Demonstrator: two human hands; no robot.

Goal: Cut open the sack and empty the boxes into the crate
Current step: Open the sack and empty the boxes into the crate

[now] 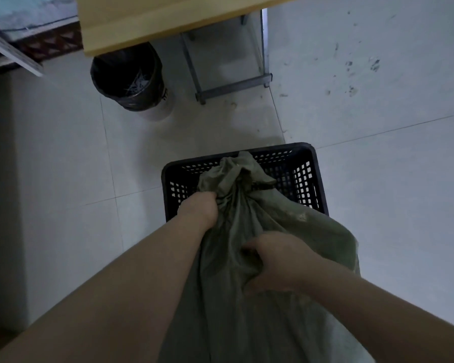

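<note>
A grey-green woven sack [249, 305] lies in front of me with its tied neck pointing away, resting over the near rim of a black perforated plastic crate [303, 176] on the tiled floor. My left hand [201, 209] grips the sack just below the bunched, tied neck. My right hand [275, 262] clutches a fold of the sack's cloth lower down, on the right side. The sack's contents are hidden. What shows of the crate's inside holds only the sack's neck.
A wooden table [152, 19] on a metal frame stands ahead. Beside its leg is a bin with a black liner [129, 77] holding scraps. Pale floor tiles spread to the left and right of the crate.
</note>
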